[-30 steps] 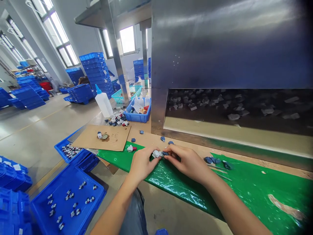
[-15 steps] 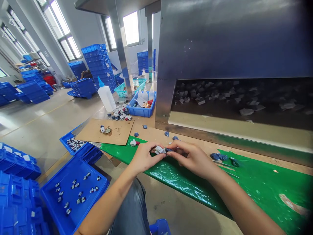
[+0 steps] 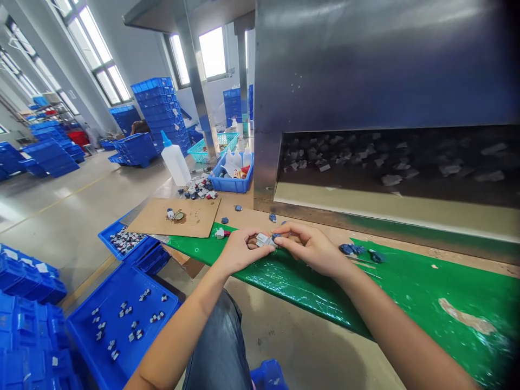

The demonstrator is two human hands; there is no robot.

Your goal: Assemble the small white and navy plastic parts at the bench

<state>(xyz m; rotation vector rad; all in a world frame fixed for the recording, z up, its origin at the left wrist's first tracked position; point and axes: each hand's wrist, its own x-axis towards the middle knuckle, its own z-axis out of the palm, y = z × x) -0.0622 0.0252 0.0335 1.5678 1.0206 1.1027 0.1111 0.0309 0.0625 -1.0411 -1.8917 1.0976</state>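
My left hand (image 3: 242, 250) pinches a small light-grey piece (image 3: 263, 239) above the green sheet (image 3: 300, 281). Close on its right, my right hand (image 3: 309, 246) grips a small dark-blue piece (image 3: 276, 237) against the grey one; fingers partly cover both. A grey and red piece (image 3: 220, 233) lies on the sheet to the left of my hands. Several dark-blue pieces (image 3: 351, 249) rest right of my right hand, beside thin sticks (image 3: 368, 264). On the brown cardboard (image 3: 154, 211) are a small grey and blue piece (image 3: 170, 213) and a round cap (image 3: 179, 215).
A white bottle (image 3: 176, 165) with a blue tip stands beside a pile of small pieces (image 3: 199, 187). A blue basket (image 3: 231, 184) holds bottles. The metal housing (image 3: 365, 65) rises behind the bench. A large blue tray (image 3: 117, 292) with pieces sits at lower left.
The view has shifted slightly. The blue piece is now against the grey piece's right end, and my right fingertips have moved a little over it.
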